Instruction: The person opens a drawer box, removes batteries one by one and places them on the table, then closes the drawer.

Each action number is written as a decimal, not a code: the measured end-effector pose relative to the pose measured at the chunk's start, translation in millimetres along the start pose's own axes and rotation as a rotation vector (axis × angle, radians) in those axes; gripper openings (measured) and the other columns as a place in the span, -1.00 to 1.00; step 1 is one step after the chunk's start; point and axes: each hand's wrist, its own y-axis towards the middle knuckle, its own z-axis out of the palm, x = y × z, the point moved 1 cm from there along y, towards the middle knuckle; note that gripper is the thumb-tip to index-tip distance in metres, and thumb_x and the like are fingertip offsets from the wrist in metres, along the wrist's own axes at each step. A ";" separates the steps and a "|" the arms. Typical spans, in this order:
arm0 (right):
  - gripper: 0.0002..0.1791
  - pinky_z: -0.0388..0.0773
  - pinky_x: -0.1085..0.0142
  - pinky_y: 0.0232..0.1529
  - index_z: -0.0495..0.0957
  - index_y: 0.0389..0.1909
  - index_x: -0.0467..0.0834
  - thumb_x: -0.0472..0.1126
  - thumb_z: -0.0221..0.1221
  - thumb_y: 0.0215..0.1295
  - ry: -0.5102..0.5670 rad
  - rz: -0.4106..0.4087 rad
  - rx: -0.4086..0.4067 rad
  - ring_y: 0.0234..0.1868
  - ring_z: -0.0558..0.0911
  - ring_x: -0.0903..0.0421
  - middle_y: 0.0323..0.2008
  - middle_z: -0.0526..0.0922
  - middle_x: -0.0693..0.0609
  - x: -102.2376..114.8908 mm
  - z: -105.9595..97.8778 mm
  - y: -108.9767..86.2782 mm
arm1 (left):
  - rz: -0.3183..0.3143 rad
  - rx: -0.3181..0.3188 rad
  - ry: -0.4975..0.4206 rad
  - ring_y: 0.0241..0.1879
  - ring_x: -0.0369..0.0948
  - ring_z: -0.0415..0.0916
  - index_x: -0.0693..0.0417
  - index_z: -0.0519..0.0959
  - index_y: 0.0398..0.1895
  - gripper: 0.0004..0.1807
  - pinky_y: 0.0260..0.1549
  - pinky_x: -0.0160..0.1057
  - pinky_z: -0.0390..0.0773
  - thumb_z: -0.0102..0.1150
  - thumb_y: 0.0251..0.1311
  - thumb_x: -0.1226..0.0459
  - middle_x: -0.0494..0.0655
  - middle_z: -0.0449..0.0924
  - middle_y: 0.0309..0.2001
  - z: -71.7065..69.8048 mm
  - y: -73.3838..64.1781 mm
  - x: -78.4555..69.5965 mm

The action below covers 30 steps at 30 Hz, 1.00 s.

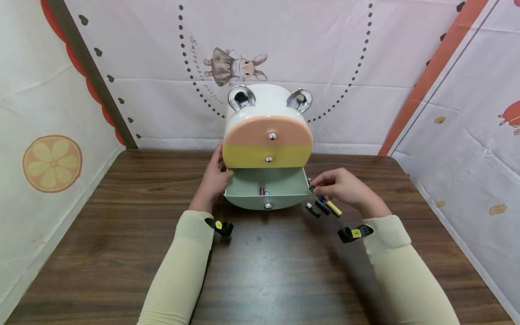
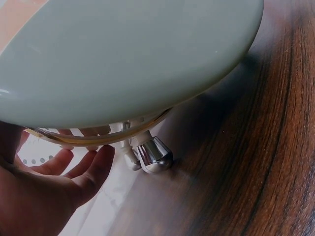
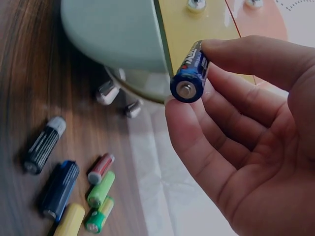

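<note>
A white bear-eared drawer cabinet (image 1: 268, 101) stands on the table with its green bottom drawer (image 1: 268, 178) pulled out. Inside that drawer lie a reddish-brown battery (image 1: 262, 191) and a pale one (image 1: 266, 193). My left hand (image 1: 212, 180) rests against the cabinet's left side, thumb by the drawer's edge, fingers spread along the wall. Beside the drawer's right edge, my right hand (image 1: 345, 187) pinches a blue battery (image 3: 189, 78) between thumb and fingers, its button end showing in the right wrist view.
Right of the drawer, several loose batteries lie on the wooden table (image 1: 260, 266), among them a black one (image 3: 44, 145), a dark blue one (image 3: 59, 189), a yellow one (image 3: 70, 221) and a light green one (image 3: 101, 189). Silver feet (image 3: 107, 92) hold the cabinet up. Patterned cloth stands behind.
</note>
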 end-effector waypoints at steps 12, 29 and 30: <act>-0.73 0.65 0.15 -0.23 0.64 -0.09 -0.30 -0.25 0.24 0.24 0.015 0.025 0.011 -0.37 0.63 0.16 -0.25 0.70 -0.14 -21.2 -0.3 -8.9 | 0.006 0.008 -0.016 0.42 0.02 0.14 -0.71 -0.16 0.46 0.10 0.05 0.07 0.42 -0.11 0.13 0.61 -0.03 0.09 0.44 1.2 -0.7 -0.4; -0.72 0.61 0.12 -0.33 0.64 -0.10 -0.31 -0.25 0.27 0.21 -0.032 0.083 -0.011 -0.39 0.61 0.00 -0.36 0.67 -0.06 -42.7 6.6 -14.8 | -0.014 0.026 -0.050 0.43 0.01 0.11 -0.57 -0.19 0.51 0.08 0.13 0.10 0.38 -0.12 0.14 0.63 -0.01 0.07 0.45 -0.2 2.0 0.1; -0.72 0.60 0.11 -0.33 0.64 -0.10 -0.30 -0.24 0.27 0.21 -0.040 0.087 -0.015 -0.40 0.61 0.00 -0.37 0.67 -0.06 -43.8 7.0 -14.9 | -0.013 0.028 -0.051 0.43 0.02 0.11 -0.55 -0.20 0.52 0.08 0.13 0.11 0.38 -0.12 0.14 0.63 0.01 0.07 0.45 -0.4 1.7 -0.4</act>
